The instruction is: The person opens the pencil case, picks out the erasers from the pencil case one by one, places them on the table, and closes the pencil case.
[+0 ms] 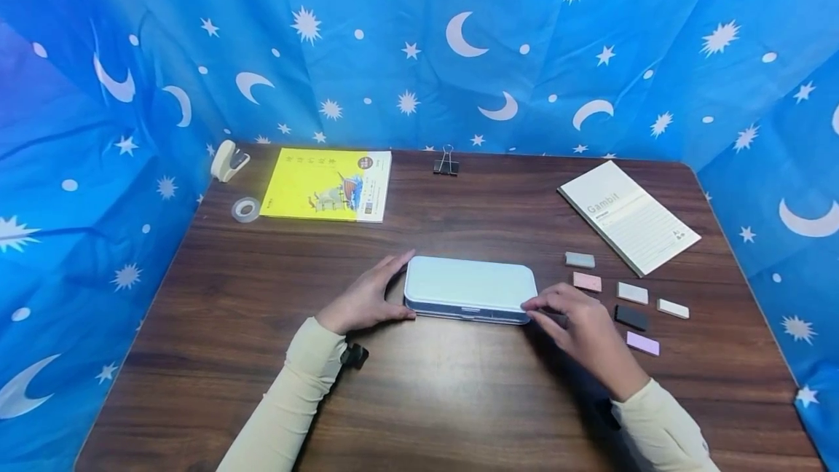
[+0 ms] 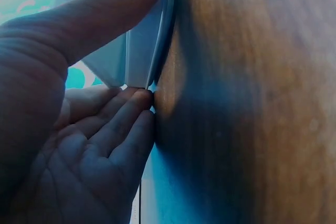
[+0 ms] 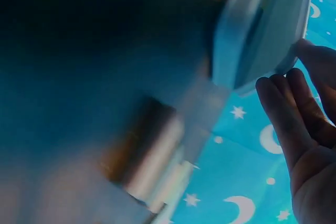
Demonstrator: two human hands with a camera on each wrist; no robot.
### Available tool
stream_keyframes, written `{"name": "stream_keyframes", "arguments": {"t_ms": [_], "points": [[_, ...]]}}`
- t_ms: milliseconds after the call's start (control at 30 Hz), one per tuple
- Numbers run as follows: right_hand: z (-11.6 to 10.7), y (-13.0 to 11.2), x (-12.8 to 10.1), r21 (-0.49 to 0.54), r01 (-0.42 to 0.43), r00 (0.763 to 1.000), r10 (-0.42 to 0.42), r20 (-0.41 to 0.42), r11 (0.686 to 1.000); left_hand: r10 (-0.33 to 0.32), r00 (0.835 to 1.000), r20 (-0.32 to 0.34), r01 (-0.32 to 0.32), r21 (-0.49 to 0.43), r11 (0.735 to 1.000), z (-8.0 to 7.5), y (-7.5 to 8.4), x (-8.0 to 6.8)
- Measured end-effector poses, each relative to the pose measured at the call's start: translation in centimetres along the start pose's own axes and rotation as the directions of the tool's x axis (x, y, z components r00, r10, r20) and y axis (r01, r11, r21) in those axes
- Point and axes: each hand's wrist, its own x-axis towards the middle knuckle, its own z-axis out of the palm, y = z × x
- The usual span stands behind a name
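A long pale pencil case (image 1: 470, 282) with rounded corners lies flat in the middle of the table, a small clasp (image 1: 470, 309) at the centre of its front side. My left hand (image 1: 370, 299) grips its left end, thumb at the front corner and fingers round the far side. In the left wrist view the thumb (image 2: 115, 11) lies along the case wall (image 2: 143, 51), with fingertips at its end. At the front right corner, my right hand (image 1: 577, 323) pinches the lid's edge between thumb and fingers. The right wrist view shows these fingertips (image 3: 269, 85) at the case's corner.
Right of the case lie several erasers: grey (image 1: 580, 260), pink (image 1: 587, 282), black (image 1: 631, 317), purple (image 1: 643, 343) and two white. Farther back are a notebook (image 1: 629, 217), a binder clip (image 1: 446, 166), a yellow book (image 1: 314, 181), a tape roll (image 1: 239, 211) and a stapler (image 1: 225, 160).
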Motion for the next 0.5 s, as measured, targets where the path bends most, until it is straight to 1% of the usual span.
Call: {"name": "stream_keyframes", "arguments": {"t_ms": [133,267,400,500], "points": [[1.1,-0.2,-0.9,-0.006,-0.066,0.998,0.066,-0.012,0.998,-0.002,1.0,0.011,0.002,0.018,1.0,0.0,0.1,0.1],[2.0,-0.7,-1.2,-0.025,-0.154,0.988,0.153,-0.028,0.988,-0.027,0.999,0.022,0.027,0.028,0.999,0.0,0.2,0.0],[2.5,-1.4,-1.1,-0.038,-0.27,0.963,0.269,-0.032,0.962,-0.052,0.998,0.025,0.051,0.031,0.998,0.0,0.3,-0.1],[2.7,-1.7,-1.0,-0.033,-0.334,0.942,0.332,-0.036,0.942,-0.055,0.998,0.019,0.054,0.036,0.998,0.0,0.3,-0.1]]}}
